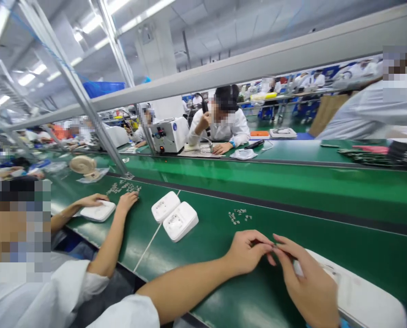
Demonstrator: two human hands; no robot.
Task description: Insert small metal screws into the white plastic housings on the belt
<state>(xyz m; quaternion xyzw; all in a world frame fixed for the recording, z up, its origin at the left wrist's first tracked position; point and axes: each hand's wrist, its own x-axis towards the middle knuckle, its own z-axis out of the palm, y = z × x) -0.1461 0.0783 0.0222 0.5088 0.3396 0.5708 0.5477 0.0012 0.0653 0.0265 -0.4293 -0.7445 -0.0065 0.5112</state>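
Observation:
My left hand (247, 251) and my right hand (306, 278) meet at their fingertips above the green bench. Both pinch at one spot, and whatever small thing is between them is too tiny and hidden to name. Beneath and beside my right hand lies a white plastic housing (370, 294), partly covered by that hand and slightly blurred. Just beyond my left hand, a loose cluster of small pale pieces (236, 216) is scattered on the bench. Further left, two white housings (181, 221) with recessed square faces lie side by side.
At my left, a co-worker's hand (126, 200) reaches to another pile of small pieces (116, 187), the other rests on a white housing (99, 211). A small fan (83, 166) stands behind. Across the green divider, a person (224, 123) leans over a bench beside a white machine (169, 134).

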